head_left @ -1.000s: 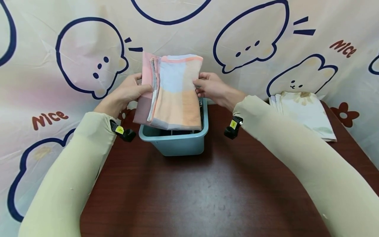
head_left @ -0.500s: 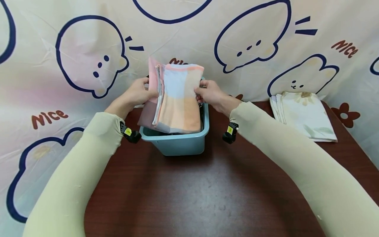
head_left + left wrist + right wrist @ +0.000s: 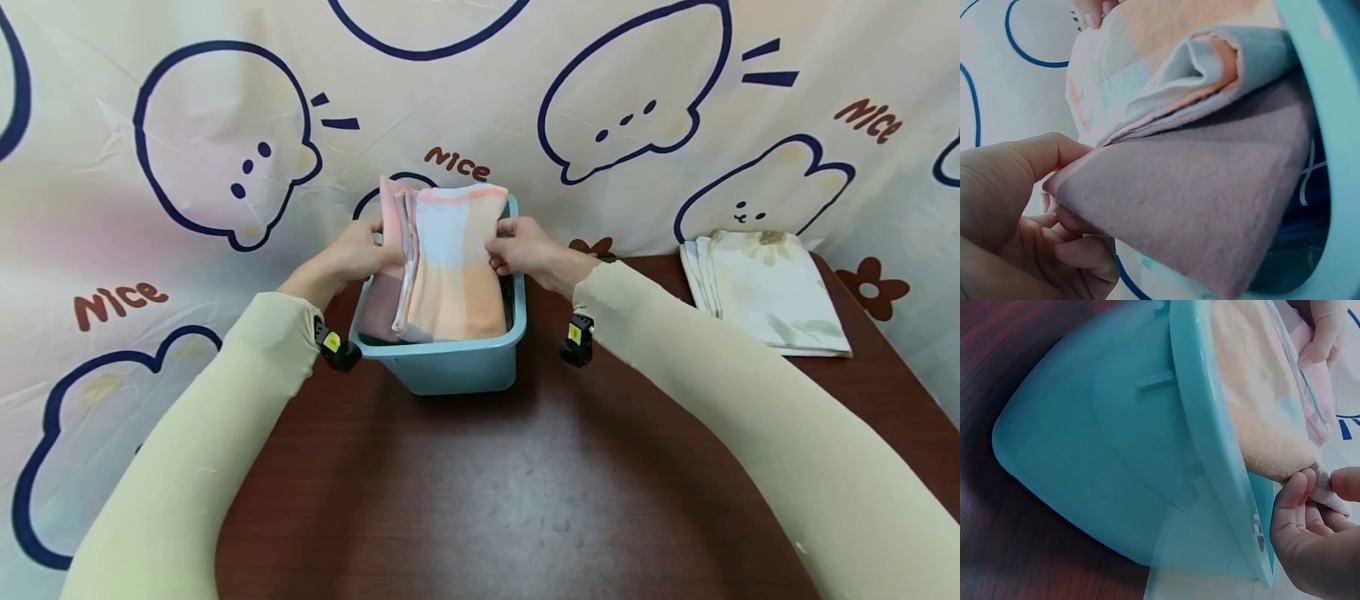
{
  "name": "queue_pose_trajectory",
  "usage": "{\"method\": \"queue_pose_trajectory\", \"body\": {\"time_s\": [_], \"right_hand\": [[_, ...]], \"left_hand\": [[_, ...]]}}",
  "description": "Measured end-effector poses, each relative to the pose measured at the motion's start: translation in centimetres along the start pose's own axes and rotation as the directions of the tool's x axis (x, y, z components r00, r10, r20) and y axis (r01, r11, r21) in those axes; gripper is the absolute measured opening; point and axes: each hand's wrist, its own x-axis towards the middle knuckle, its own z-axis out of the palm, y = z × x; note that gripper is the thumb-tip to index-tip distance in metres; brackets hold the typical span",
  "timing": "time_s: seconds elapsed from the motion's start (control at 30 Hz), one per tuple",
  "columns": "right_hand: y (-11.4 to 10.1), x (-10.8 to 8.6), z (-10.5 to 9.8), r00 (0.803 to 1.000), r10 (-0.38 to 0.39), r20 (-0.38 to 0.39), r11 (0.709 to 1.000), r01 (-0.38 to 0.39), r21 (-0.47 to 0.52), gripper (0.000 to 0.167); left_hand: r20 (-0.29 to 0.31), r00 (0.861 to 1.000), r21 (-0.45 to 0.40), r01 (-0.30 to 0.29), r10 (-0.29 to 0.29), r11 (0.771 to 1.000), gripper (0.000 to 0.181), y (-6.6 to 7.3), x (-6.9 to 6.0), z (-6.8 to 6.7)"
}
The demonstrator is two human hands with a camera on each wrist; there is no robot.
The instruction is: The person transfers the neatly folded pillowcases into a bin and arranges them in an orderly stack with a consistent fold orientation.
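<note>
A folded checked cloth (image 3: 457, 267) in peach, pale blue and pink leans tilted in the mouth of a light blue bin (image 3: 457, 367), its lower end inside the rim. My left hand (image 3: 360, 252) pinches its pink and mauve left side between thumb and fingers; the left wrist view shows this mauve layer (image 3: 1191, 194) and my left hand (image 3: 1035, 212) up close. On the opposite side my right hand (image 3: 528, 250) pinches the cloth's right edge. In the right wrist view the fingertips of my right hand (image 3: 1319, 525) grip that edge just beyond the bin's rim (image 3: 1210, 425).
Another folded cloth, white with a flower print (image 3: 772, 292), lies at the right back of the dark wooden table (image 3: 525, 483). A printed curtain (image 3: 450, 100) hangs behind the bin. Something dark blue with white marks (image 3: 1307, 187) shows inside the bin in the left wrist view.
Both hands have lowered the checked cloth, and its bottom edge, which hung over the front rim, is now inside the bin. The left hand has also shifted rightward.
</note>
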Motion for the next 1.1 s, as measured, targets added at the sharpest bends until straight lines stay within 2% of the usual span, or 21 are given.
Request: {"method": "queue_pose_trajectory", "body": {"time_s": [0.17,0.33,0.57,0.77,0.93,1.03,1.1], "right_hand": [[-0.2,0.2,0.5,1.000,0.013,-0.011,0.999,-0.013,-0.037,0.034],[-0.2,0.6,1.0,0.999,0.014,-0.038,0.996,-0.017,-0.083,0.029],[-0.2,1.0,2.1,0.996,-0.044,-0.072,0.985,0.032,-0.168,0.019],[-0.1,1.3,2.5,0.991,-0.057,-0.120,0.972,0.028,-0.233,0.016],[-0.1,1.5,2.4,0.992,-0.016,-0.124,0.979,-0.009,-0.205,0.018],[-0.2,1.6,2.3,0.993,0.027,-0.112,0.991,-0.042,-0.131,0.011],[-0.2,1.6,2.3,0.993,0.058,-0.104,0.994,-0.067,-0.090,0.014]], "left_hand": [[0.003,1.000,0.021,0.012,-0.012,1.000,0.062,-0.3,0.5,0.6],[0.005,0.999,0.039,0.034,-0.034,0.999,0.060,-0.3,1.0,1.2],[0.042,0.997,0.044,0.061,-0.062,0.997,0.058,-0.2,1.7,1.8],[0.040,0.997,0.083,0.069,-0.072,0.994,0.060,-0.3,2.2,2.2],[0.040,0.993,0.111,0.104,-0.109,0.988,0.060,-0.5,2.3,2.2],[0.034,0.994,0.122,0.096,-0.101,0.988,0.058,-0.6,2.4,2.3],[0.025,0.996,0.127,0.082,-0.086,0.988,0.055,-0.7,2.5,2.4]]}}
